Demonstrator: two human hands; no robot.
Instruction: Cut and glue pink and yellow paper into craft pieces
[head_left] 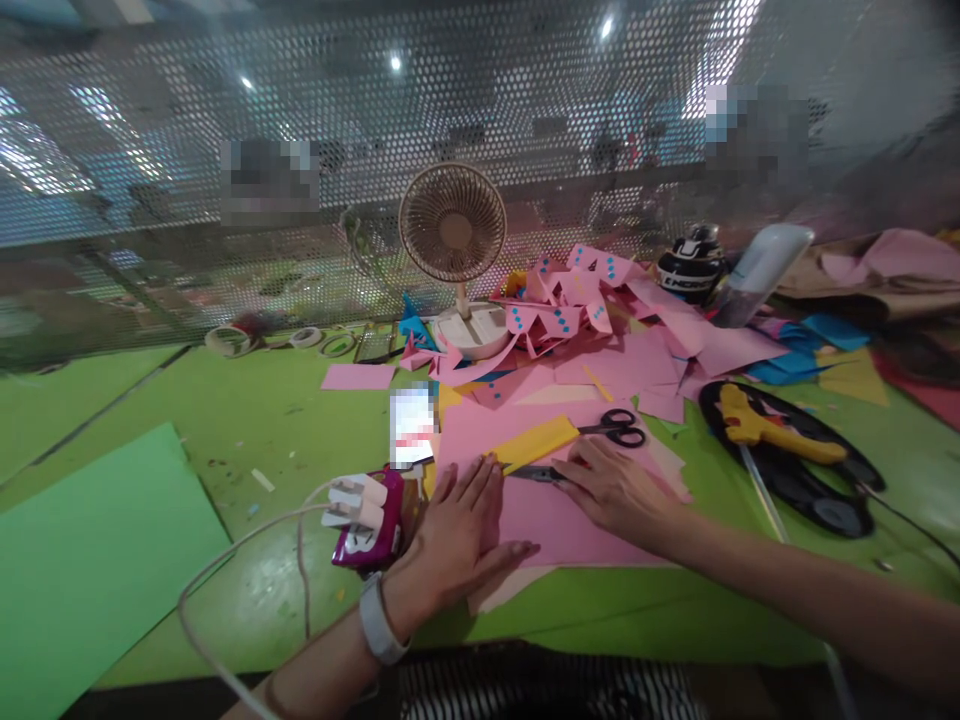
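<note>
My left hand (pixel 461 530) lies flat with fingers spread on a large pink paper sheet (pixel 570 520) on the green table. Fingertips of it touch the end of a yellow paper strip (pixel 534 443). My right hand (pixel 615 490) rests on the same pink sheet, fingers closed around a thin dark tool (pixel 536 473) that looks like a craft knife, its tip beside the yellow strip. Black-handled scissors (pixel 619 428) lie just beyond the right hand.
A small desk fan (pixel 454 235) stands behind a heap of pink paper cut-outs (pixel 585 310). A yellow glue gun (pixel 772 425) rests on a black mat at right. A green sheet (pixel 90 560) lies left. A purple packet (pixel 371 530), white cable, tape rolls and perforated screen are near.
</note>
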